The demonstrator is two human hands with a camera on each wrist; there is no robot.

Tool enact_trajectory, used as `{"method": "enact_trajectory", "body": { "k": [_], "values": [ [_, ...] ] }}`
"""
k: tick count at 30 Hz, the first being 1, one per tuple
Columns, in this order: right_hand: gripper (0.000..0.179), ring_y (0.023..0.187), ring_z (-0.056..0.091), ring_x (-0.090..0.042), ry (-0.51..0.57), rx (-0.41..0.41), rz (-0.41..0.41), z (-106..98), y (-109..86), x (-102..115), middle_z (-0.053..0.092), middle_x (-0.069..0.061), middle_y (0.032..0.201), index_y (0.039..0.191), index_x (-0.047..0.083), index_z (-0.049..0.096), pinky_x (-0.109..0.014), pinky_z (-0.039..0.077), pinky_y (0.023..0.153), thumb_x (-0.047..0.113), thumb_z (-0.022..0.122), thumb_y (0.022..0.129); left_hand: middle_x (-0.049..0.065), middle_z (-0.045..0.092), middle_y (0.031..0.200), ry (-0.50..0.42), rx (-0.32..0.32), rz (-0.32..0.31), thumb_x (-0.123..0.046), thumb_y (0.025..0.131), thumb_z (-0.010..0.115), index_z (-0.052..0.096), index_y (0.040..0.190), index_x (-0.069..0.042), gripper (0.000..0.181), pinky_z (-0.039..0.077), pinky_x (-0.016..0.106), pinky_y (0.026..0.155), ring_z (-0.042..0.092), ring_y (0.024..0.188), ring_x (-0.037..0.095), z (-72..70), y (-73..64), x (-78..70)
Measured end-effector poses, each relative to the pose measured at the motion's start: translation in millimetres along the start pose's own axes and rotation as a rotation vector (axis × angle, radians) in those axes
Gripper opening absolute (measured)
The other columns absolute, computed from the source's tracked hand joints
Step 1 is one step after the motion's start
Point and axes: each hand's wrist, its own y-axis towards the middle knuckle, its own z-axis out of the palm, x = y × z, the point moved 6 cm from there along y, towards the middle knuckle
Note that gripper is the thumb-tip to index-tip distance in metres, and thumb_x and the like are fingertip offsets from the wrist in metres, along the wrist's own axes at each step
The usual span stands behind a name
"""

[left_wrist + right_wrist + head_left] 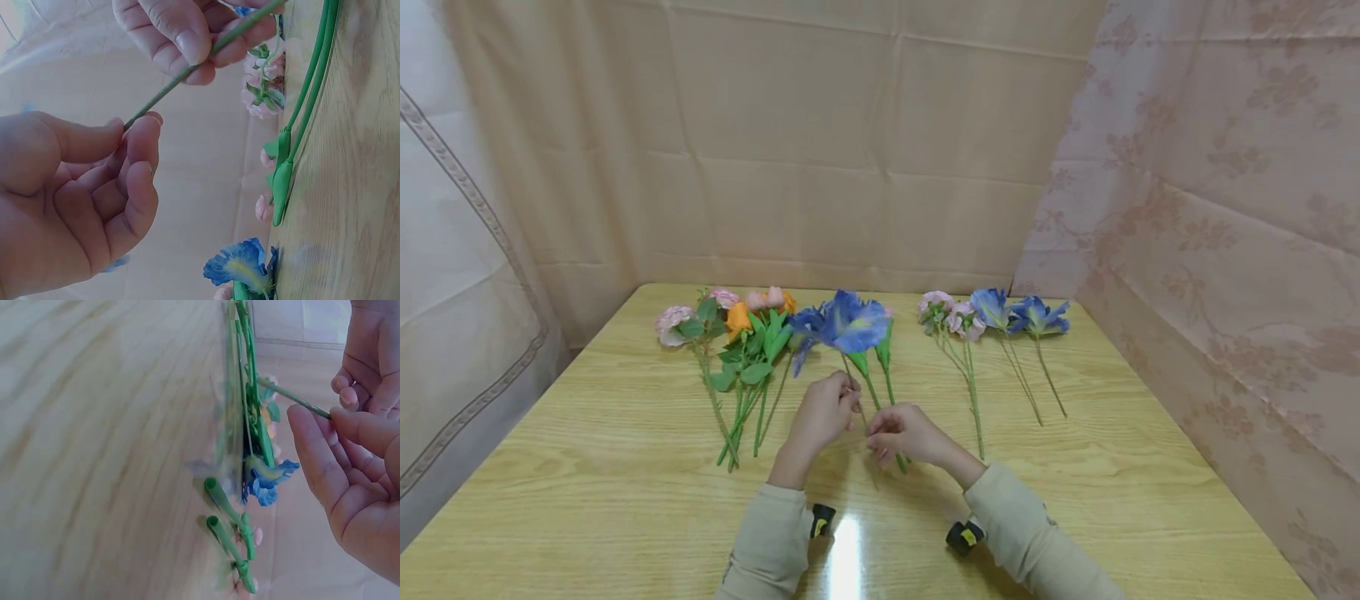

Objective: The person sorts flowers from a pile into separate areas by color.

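A blue iris [853,321] is held up off the table by its thin stem [165,92]. My left hand [826,408] pinches the stem between thumb and forefinger, below the bloom. Lower down, my right hand [910,433] pinches the same stem between thumb and fingers, as the right wrist view also shows at the right hand [362,469]. Behind the hands, two pink tulips with green stems [319,69] lie on the table. Another blue iris [805,329] lies just left of the held bloom, partly hidden by it.
On the left of the wooden table [625,517] lie pink roses [674,323], orange roses [739,320] and pink tulips [766,297], their stems crossing. Toward the right lie pale pink flowers [964,321] and two blue irises [1037,317]. Curtains [865,150] hang behind and beside the table.
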Motion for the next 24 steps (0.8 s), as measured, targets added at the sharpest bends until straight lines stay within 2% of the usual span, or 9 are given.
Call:
{"method": "enact_trajectory", "body": {
  "k": [4, 9, 13, 19, 24],
  "values": [
    [0.013, 0.067, 0.057, -0.047, 0.006, -0.066, 0.003, -9, -3.4, 2, 0.058, -0.022, 0.074, 0.091, -0.019, 0.053, -0.049, 0.050, 0.061, -0.007, 0.053, 0.085, 0.008, 0.060, 0.071, -0.010, 0.007, 0.005, -0.005, 0.090, 0.051, 0.057, 0.094, 0.003, 0.011, 0.045, 0.025, 0.046, 0.057, 0.052, 0.021, 0.4, 0.0, 0.9],
    [0.010, 0.067, 0.056, -0.047, -0.029, -0.155, -0.020, -22, -12.9, 17, 0.055, -0.030, 0.076, 0.088, -0.018, 0.053, -0.052, 0.048, 0.061, -0.009, 0.051, 0.086, 0.007, 0.058, 0.068, 0.013, 0.011, 0.018, -0.005, 0.087, 0.057, 0.060, 0.089, 0.002, 0.008, 0.045, 0.025, 0.046, 0.053, 0.048, 0.013, 0.9, 0.1, 2.4],
    [0.010, 0.065, 0.057, -0.044, -0.066, -0.251, -0.014, -38, -17.4, 15, 0.055, -0.031, 0.075, 0.088, -0.019, 0.053, -0.048, 0.050, 0.059, -0.010, 0.052, 0.084, 0.005, 0.057, 0.065, 0.037, 0.034, 0.013, -0.006, 0.086, 0.058, 0.060, 0.087, 0.000, 0.007, 0.044, 0.025, 0.046, 0.052, 0.047, 0.012, 2.6, 0.0, 4.6],
    [0.009, 0.057, 0.059, -0.025, -0.137, -0.455, 0.057, -82, -19.3, -11, 0.058, -0.017, 0.067, 0.085, -0.014, 0.056, -0.035, 0.052, 0.055, -0.006, 0.057, 0.083, 0.006, 0.057, 0.065, 0.069, 0.067, 0.011, -0.011, 0.088, 0.057, 0.059, 0.088, -0.001, 0.011, 0.043, 0.026, 0.046, 0.051, 0.048, 0.011, 3.4, -1.0, 6.8],
    [0.007, 0.053, 0.058, -0.019, -0.247, -0.639, 0.141, -124, -31.2, -17, 0.058, -0.013, 0.067, 0.084, -0.011, 0.056, -0.036, 0.052, 0.055, -0.004, 0.057, 0.083, 0.009, 0.057, 0.067, 0.091, 0.082, -0.012, -0.014, 0.089, 0.056, 0.060, 0.090, -0.001, 0.013, 0.042, 0.027, 0.045, 0.051, 0.048, 0.012, 3.2, -1.4, 9.5]
  ]
}}
